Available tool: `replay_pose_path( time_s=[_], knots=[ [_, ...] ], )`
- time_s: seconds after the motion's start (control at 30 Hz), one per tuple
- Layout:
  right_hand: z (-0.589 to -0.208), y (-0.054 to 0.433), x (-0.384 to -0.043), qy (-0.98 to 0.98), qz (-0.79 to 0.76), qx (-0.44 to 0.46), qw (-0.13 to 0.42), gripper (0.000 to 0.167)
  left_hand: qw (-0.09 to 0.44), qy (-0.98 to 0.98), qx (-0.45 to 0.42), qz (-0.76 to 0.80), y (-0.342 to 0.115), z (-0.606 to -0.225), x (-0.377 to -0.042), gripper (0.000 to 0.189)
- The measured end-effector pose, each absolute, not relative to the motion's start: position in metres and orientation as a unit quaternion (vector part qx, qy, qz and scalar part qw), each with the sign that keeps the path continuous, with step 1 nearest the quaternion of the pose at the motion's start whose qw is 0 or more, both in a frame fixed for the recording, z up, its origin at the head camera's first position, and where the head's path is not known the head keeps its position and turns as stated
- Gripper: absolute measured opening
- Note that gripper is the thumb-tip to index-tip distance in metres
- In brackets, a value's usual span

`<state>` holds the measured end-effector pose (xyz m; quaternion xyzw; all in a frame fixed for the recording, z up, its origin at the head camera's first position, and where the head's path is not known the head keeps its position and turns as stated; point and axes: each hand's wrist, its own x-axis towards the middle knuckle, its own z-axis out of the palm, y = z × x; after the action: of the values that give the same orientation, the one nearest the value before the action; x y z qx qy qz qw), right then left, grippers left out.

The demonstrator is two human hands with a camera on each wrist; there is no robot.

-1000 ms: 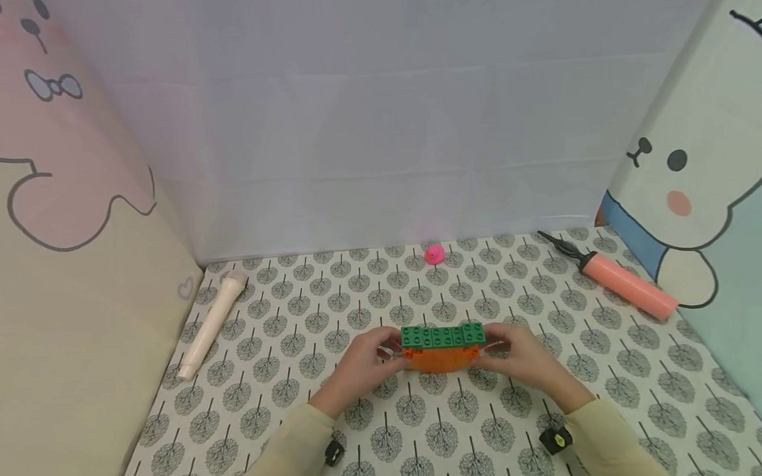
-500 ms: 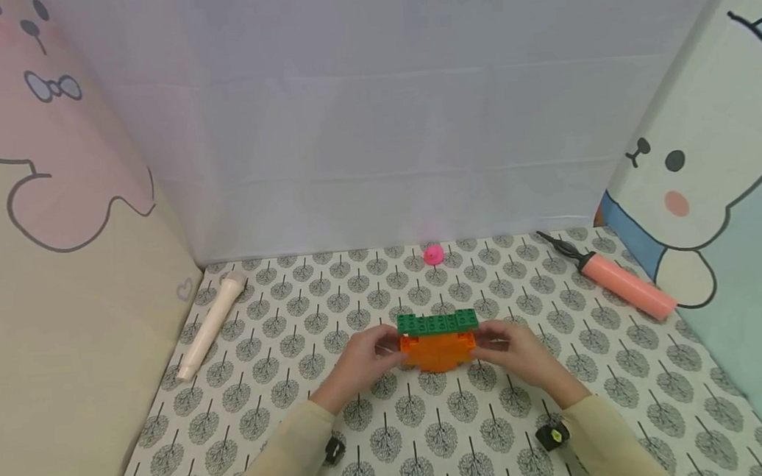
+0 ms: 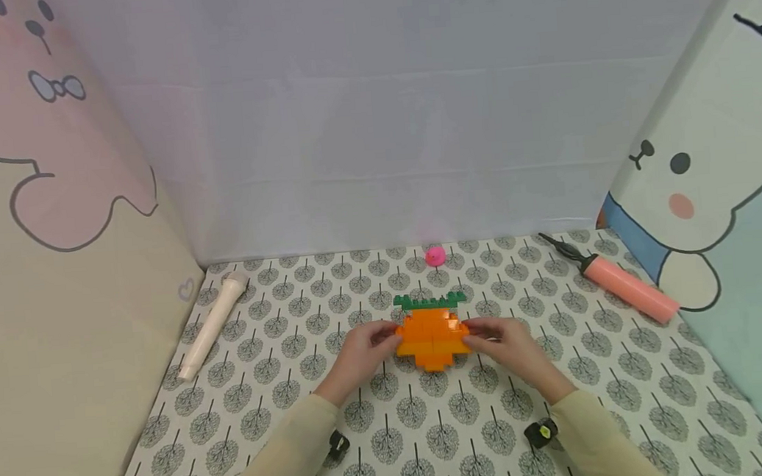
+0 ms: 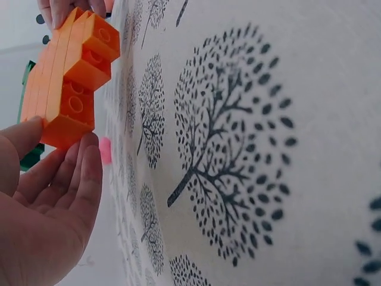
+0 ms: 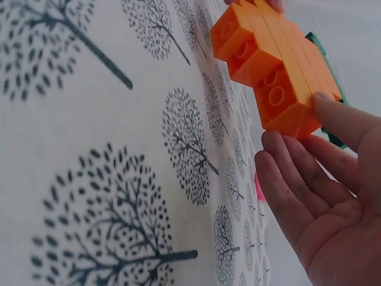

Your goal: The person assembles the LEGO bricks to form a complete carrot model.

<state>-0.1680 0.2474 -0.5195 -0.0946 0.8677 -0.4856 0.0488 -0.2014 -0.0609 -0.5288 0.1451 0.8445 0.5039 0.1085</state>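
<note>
An orange and green building-block model [image 3: 431, 334] is held between both hands over the middle of the table. Its stepped orange body narrows toward the person, and a row of green bricks [image 3: 429, 302] lies along the far end. On the left side my left hand [image 3: 365, 355] pinches the orange body between thumb and fingers. My right hand [image 3: 506, 343] grips the opposite side the same way. Both wrist views show hollow brick undersides on the orange part [image 4: 74, 104], raised off the cloth.
A white stick-like object with a wider grey end [image 3: 213, 325] lies at the left. A small pink toy duck [image 3: 435, 256] sits at the back. At the right rests a coral hand pump [image 3: 630, 288] with a black nozzle. Printed cloth walls [image 3: 373, 120] surround the tree-patterned tablecloth [image 3: 414, 442].
Both hands have tilted the block model: its green studded top has swung away and its broad orange face has come into view. The hands have turned with it.
</note>
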Motion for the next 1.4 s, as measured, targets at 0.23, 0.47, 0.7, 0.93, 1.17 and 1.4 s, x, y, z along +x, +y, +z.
replay_pose_path(
  time_s=[0.23, 0.47, 0.7, 0.93, 1.17, 1.4],
  knots=[
    [-0.52, 0.241, -0.172, 0.875, -0.477, -0.066, 0.046, 0.042, 0.1, 0.851, 0.112, 0.502, -0.056, -0.529, -0.204, 0.036],
    [-0.525, 0.235, -0.177, 0.883, -0.464, -0.049, 0.055, 0.038, 0.091, 0.865, 0.088, 0.486, -0.053, -0.529, -0.203, 0.031],
    [-0.532, 0.232, -0.18, 0.905, -0.417, -0.043, 0.069, 0.033, 0.107, 0.873, 0.07, 0.472, -0.054, -0.53, -0.202, 0.026],
    [-0.527, 0.227, -0.178, 0.898, -0.43, -0.06, 0.072, 0.031, 0.101, 0.88, 0.091, 0.454, -0.054, -0.536, -0.203, 0.045],
    [-0.524, 0.224, -0.176, 0.904, -0.419, -0.049, 0.071, 0.028, 0.096, 0.886, 0.099, 0.443, -0.051, -0.537, -0.204, 0.053],
    [-0.528, 0.224, -0.177, 0.912, -0.403, -0.05, 0.062, 0.028, 0.086, 0.891, 0.106, 0.434, -0.051, -0.534, -0.203, 0.036]
  ],
)
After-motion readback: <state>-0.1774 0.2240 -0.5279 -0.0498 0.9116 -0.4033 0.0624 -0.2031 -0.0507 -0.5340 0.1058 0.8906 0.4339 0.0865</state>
